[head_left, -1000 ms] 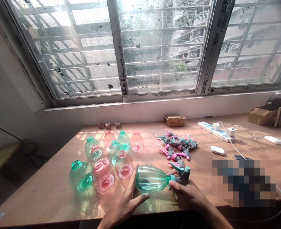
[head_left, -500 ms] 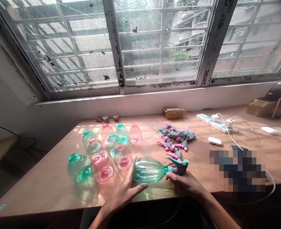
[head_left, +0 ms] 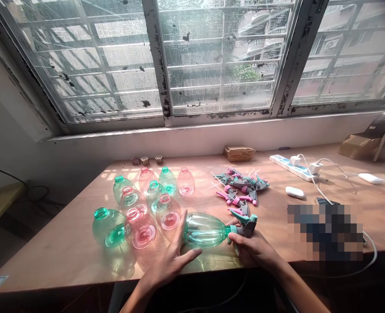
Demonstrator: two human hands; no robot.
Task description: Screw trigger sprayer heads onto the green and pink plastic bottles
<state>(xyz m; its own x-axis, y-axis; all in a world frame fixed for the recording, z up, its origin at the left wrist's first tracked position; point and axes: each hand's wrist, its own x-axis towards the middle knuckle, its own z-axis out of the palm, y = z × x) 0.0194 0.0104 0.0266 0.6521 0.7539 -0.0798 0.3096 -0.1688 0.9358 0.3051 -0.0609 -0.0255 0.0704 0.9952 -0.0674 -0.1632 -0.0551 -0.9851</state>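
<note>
A clear green spray bottle lies on its side near the table's front edge, its neck to the right. A grey and teal trigger sprayer sits on that neck. My right hand grips the sprayer's teal collar between thumb and fingers. At the bottle's base is my left hand, fingers straight and thumb stretched apart; its palm side faces the base, and I cannot tell how firmly it touches. Just left stand open-necked bottles, among them a pink bottle and a green bottle.
Several loose trigger sprayers lie piled behind my right hand. Farther right are a power strip, a white case, cables and a pixelated patch. A cardboard piece and small blocks sit along the wall.
My left hand's fingers have straightened slightly at the bottle's base. The bottle and sprayer have turned a little, while the right hand keeps its grip in nearly the same place.
</note>
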